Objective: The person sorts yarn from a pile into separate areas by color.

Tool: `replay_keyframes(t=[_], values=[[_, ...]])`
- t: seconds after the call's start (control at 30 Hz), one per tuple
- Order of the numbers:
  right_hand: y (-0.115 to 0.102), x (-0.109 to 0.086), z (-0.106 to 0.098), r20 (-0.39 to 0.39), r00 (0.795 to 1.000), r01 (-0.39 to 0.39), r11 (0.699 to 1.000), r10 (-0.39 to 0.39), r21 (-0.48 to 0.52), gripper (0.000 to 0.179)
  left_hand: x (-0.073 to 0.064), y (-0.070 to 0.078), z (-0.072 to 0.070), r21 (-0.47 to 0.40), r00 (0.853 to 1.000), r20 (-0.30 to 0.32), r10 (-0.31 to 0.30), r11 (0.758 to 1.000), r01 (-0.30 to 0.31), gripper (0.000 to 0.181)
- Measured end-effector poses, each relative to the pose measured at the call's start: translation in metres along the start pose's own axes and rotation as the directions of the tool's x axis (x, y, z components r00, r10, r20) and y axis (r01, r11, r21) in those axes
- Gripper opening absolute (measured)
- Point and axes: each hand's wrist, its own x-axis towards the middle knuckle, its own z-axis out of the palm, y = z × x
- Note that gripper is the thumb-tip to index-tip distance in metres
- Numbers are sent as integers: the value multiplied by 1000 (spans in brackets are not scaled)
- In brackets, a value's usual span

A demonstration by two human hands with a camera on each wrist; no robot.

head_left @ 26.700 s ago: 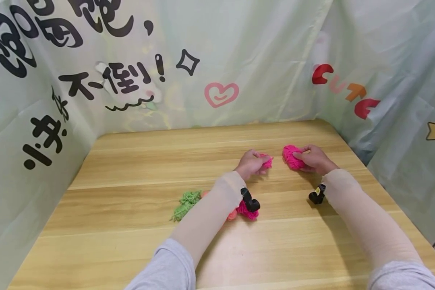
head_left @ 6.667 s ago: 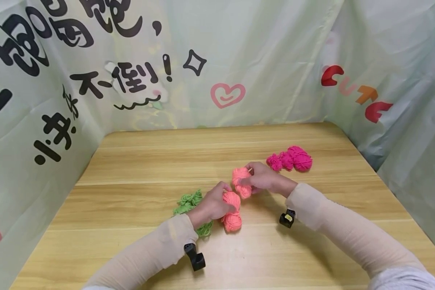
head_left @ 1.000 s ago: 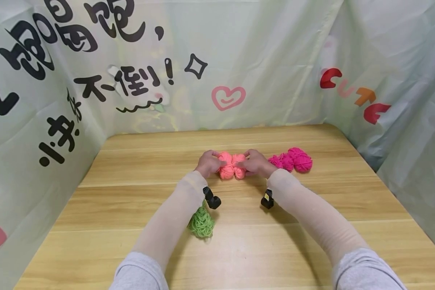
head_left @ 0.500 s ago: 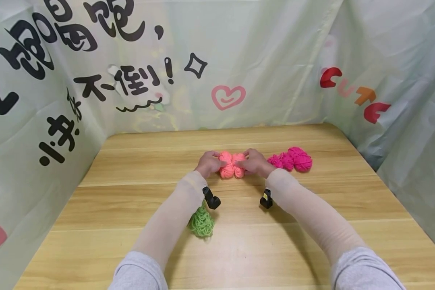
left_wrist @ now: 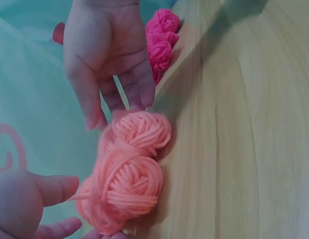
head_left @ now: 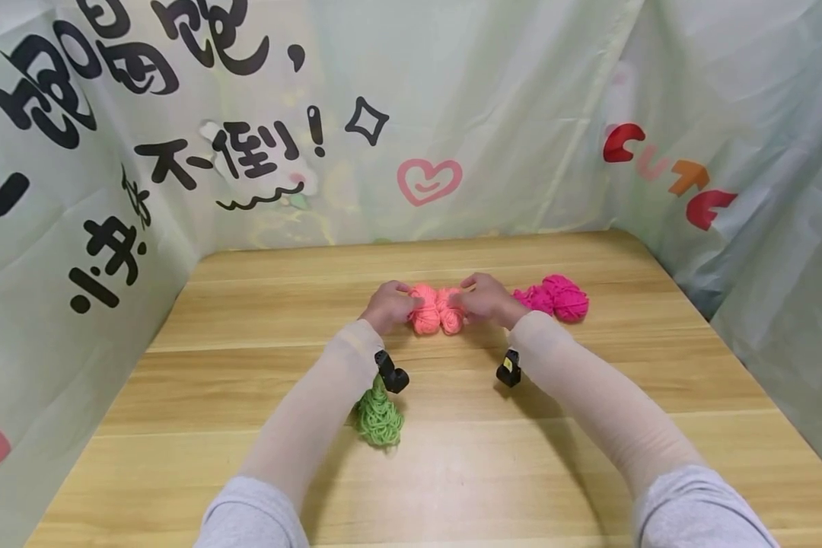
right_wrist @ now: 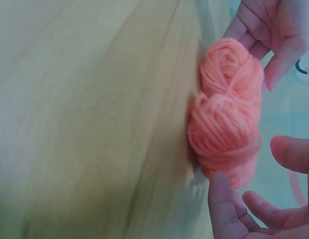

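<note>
Two coral yarn bundles (head_left: pixel 425 310) lie side by side, touching, on the wooden table towards its back. My left hand (head_left: pixel 388 306) is at their left side, thumb lifted off and some fingertips against the yarn (left_wrist: pixel 129 184). On the other side is my right hand (head_left: pixel 488 299); in the right wrist view its thumb stands away from the coral yarn (right_wrist: pixel 226 129) and a fingertip touches or nearly touches the near end. Neither hand grips the yarn. Magenta yarn (head_left: pixel 565 298) lies in a row to the right, partly hidden by my right hand.
Green yarn (head_left: pixel 380 417) lies nearer the front, partly behind my left forearm. Printed cloth (head_left: pixel 520 114) hangs along the back and sides of the wooden table (head_left: pixel 493 472).
Several seconds ago the coral bundles were held nearer the front, beside the green yarn. Over the last half second both hands have loosened and drawn slightly apart, leaving the bundles on the table.
</note>
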Motion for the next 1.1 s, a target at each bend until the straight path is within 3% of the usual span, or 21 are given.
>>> replay_keyframes(t=[0.17, 0.3, 0.47, 0.63, 0.73, 0.87, 1.1], values=[[0, -1, -4, -3, 1000, 8, 1000, -8, -19, 56, -5, 0, -7, 39, 1000, 7, 0, 999, 0, 50], [-1, -2, -4, -26, 999, 19, 1000, -20, -13, 55, -11, 1, -15, 15, 1000, 18, 20, 1000, -21, 53], [-5, -8, -4, -41, 998, 50, 998, -48, 32, 49, -14, -2, -26, -123, 997, 50, 60, 991, -54, 50], [-13, -17, -3, -14, 997, 78, 993, -77, 90, 43, -19, -7, -41, -247, 993, 98, 64, 968, -37, 42], [-15, -21, 0, 20, 996, 83, 985, -87, 149, 40, -24, -10, -50, -279, 990, 133, 55, 960, -16, 41], [-15, -24, 5, 71, 991, 95, 971, -112, 218, 41, -28, -13, -59, -282, 984, 168, 55, 959, -5, 46], [-11, -30, 15, 122, 981, 122, 971, -149, 205, 37, -39, -18, -70, -180, 973, 215, 81, 983, -42, 45]])
